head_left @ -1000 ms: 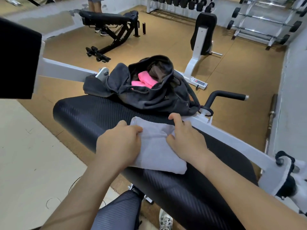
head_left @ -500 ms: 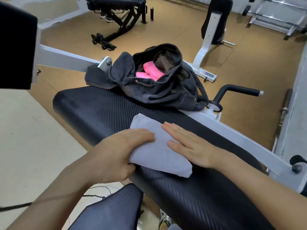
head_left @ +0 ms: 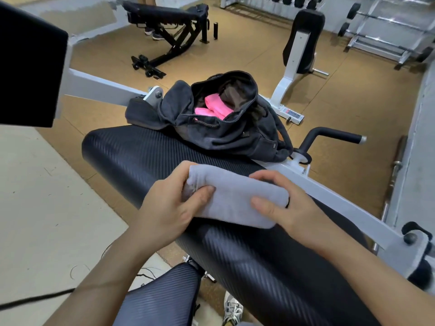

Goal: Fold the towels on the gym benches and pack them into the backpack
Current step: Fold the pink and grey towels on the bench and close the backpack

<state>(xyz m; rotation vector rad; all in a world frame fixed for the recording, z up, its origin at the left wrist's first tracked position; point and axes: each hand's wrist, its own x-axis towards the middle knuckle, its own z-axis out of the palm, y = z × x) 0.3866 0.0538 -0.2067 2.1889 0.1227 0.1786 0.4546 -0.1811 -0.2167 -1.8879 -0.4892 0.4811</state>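
Observation:
A folded grey towel [head_left: 231, 198] lies across the black padded bench [head_left: 131, 151] in front of me. My left hand [head_left: 168, 205] grips its left end, fingers curled over the top and thumb on the front. My right hand [head_left: 286, 205] clasps its right end the same way. Beyond the towel, a dark grey backpack [head_left: 226, 135] rests open on the far part of the bench. A folded pink towel [head_left: 215, 107] shows inside its mouth.
The bench's white steel frame [head_left: 334, 198] runs along its right side, with a black handle [head_left: 334, 135] sticking out. A black bench [head_left: 164, 22], a white-framed seat [head_left: 299, 43] and weight racks [head_left: 386, 27] stand on the brown floor behind. A person's shoes [head_left: 153, 34] show by the black bench.
Both hands went from pressing flat on the grey towel to gripping its two ends. The towel now looks narrower and thicker, turned to lie across the bench.

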